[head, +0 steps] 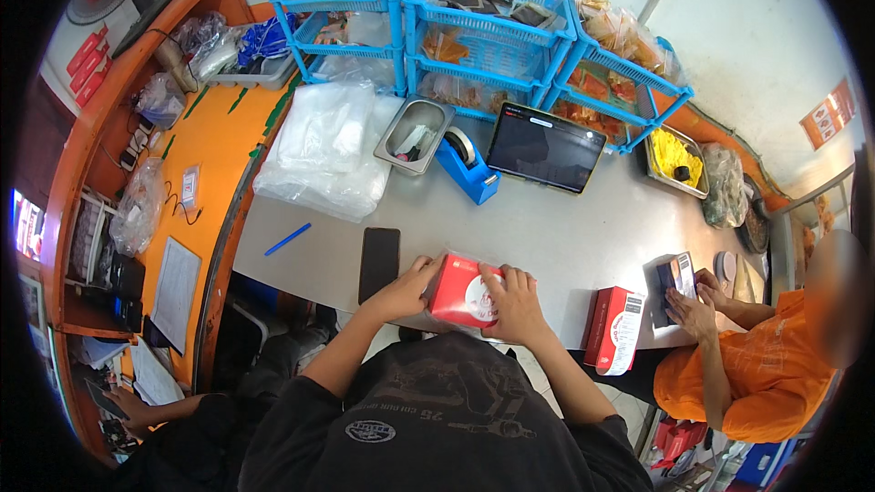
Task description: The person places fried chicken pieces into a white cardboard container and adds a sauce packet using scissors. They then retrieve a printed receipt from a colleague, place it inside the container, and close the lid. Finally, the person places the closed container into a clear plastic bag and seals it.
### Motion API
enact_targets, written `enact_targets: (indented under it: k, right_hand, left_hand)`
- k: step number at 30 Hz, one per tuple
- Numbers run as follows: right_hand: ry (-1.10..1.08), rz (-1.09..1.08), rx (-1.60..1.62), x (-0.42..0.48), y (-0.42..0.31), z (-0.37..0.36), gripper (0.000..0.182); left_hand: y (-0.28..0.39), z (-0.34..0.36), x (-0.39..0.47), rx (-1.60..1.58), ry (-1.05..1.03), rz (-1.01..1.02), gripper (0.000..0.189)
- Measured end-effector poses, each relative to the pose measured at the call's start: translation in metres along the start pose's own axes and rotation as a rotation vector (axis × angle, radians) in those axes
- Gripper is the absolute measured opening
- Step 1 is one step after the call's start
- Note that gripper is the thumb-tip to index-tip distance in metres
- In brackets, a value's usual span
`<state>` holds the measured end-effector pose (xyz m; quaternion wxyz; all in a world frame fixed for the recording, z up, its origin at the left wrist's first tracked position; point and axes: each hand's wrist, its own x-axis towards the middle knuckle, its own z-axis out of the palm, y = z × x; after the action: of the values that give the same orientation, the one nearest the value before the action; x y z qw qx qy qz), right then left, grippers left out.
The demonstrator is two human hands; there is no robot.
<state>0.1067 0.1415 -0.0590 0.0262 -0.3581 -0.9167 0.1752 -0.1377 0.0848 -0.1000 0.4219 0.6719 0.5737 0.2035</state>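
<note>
A red carton with a white round print (459,292) is at the table's near edge, right in front of my body. Clear plastic seems to show around its edges. My left hand (405,292) grips the carton's left side, thumb and fingers against it. Across the right part of its top lies my right hand (514,304), fingers spread over the print and the right edge. Just left of my left hand is a dark smartphone (380,265), lying flat. A blue pen (288,239) rests farther left on the metal table (547,225).
Behind are a blue tape dispenser (467,164), a tablet (546,147), a steel container (414,133), plastic bags (325,143) and blue racks (485,20). At right, a person in orange (745,362) handles a dark box (673,280) beside another red carton (612,331). Another person's hand (130,406) holds a phone at left.
</note>
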Motion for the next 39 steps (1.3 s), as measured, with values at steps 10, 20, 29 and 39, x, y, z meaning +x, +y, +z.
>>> enact_targets:
  k: [10,20,29,39]
  right_hand:
    - [-0.050,0.131,0.019,0.010,0.017,0.001,0.111]
    - [-0.109,0.161,0.097,0.016,0.045,-0.010,0.111]
    - [-0.106,0.104,0.010,0.007,0.027,0.002,0.115]
    - [0.128,0.932,0.859,-0.013,0.079,0.046,0.042]
  left_hand:
    - [0.017,-0.003,-0.019,0.108,-0.081,-0.167,0.075]
    - [-0.018,0.068,0.012,-0.105,0.409,-0.243,0.023]
    - [0.013,0.034,-0.009,-0.062,0.333,-0.222,0.021]
    - [-0.030,0.021,0.078,-0.667,0.212,-0.585,0.033]
